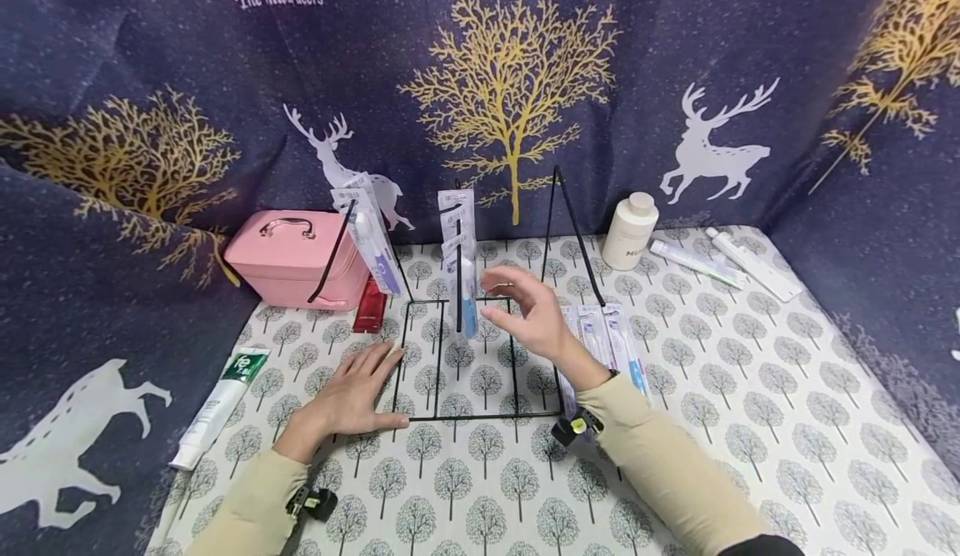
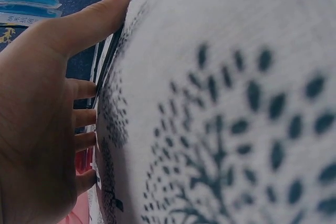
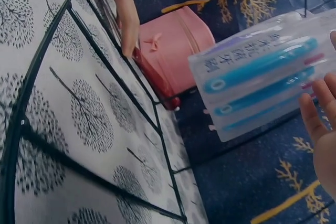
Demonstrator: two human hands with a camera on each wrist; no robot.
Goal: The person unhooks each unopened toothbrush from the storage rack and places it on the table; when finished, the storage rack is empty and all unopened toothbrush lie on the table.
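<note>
A black wire rack [image 1: 472, 417] stands on the tree-print cloth. My left hand [image 1: 348, 393] rests beside its left edge, fingers spread, the thumb at the front corner of the frame. On the middle hook hang several packaged toothbrushes [image 1: 456, 221] with blue handles, one behind another. Just right of them, my right hand [image 1: 528, 310] is raised with fingers loosely curved, holding nothing; the right wrist view shows its fingertips close to the hanging toothbrush packs [image 3: 257, 77]. Purple-handled toothbrush packs [image 1: 371, 239] hang on the left hook. No pack hangs on the right hook [image 1: 579, 243].
More toothbrush packs [image 1: 618, 335] lie by the right arm, partly hidden. A pink case [image 1: 288, 247] and a red packet [image 1: 371, 308] are behind on the left, a toothpaste tube [image 1: 221, 406] nearer. At the back right are a white bottle [image 1: 630, 232] and two tubes [image 1: 697, 262].
</note>
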